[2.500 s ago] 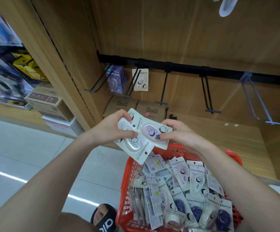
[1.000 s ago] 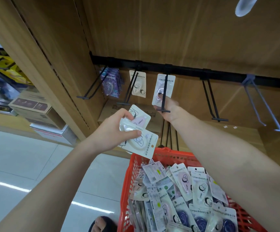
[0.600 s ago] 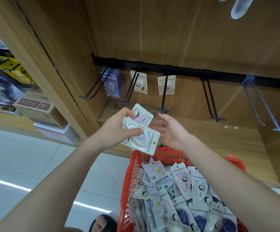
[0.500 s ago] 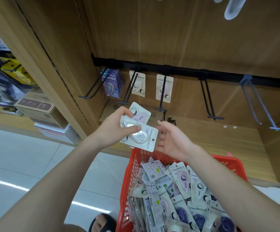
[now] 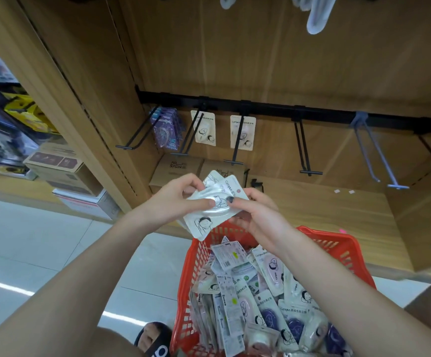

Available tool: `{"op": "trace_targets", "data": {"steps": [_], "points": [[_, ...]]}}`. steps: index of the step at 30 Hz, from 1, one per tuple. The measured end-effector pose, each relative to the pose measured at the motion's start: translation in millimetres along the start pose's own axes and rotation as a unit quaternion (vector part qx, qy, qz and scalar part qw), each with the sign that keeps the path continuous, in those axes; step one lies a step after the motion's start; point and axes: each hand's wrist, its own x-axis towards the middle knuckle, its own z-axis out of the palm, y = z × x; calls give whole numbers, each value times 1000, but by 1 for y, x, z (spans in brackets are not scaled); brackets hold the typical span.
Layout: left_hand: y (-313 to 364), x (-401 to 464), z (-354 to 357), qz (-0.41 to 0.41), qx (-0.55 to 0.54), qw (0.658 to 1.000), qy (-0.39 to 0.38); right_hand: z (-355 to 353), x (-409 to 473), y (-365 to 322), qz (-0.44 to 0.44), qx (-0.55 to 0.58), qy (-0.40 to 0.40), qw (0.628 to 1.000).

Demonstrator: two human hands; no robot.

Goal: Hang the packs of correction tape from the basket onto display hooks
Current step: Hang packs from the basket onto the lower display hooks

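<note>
Your right hand (image 5: 257, 217) has come back from the black wire display hooks (image 5: 236, 140) and now pinches the white plastic correction tape packs (image 5: 210, 204) gripped by your left hand (image 5: 175, 199) above the red plastic basket (image 5: 338, 243).

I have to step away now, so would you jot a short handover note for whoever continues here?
Left hand grips a small stack of packs; right hand pinches the top one.
Done: purple packs on the first hook, one white pack on the second, one on the third.
Left: the fourth hook and grey hook are bare; the red basket is still full of packs.
</note>
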Motion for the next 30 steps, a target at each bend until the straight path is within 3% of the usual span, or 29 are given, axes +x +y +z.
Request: {"op": "trace_targets", "data": {"steps": [5,9,13,15,22,30], "points": [[2,-6,3,13,24,999,-33,7,-7,-1,-47,-27,40,998],[1,-7,4,10,17,1000,-15,10,-10,-2,-18,23,83,996],[4,-9,2,-6,-64,998,-21,4,-13,0,69,117,16,991],[6,-11,3,-18,-82,996,-30,4,-12,0,58,150,-31,986],[9,-17,1,-34,-107,993,-44,-1,-5,-3,-16,26,-26,999],[2,-17,0,-59,-121,990,-27,-16,-8,7,3,55,10,998]]}}
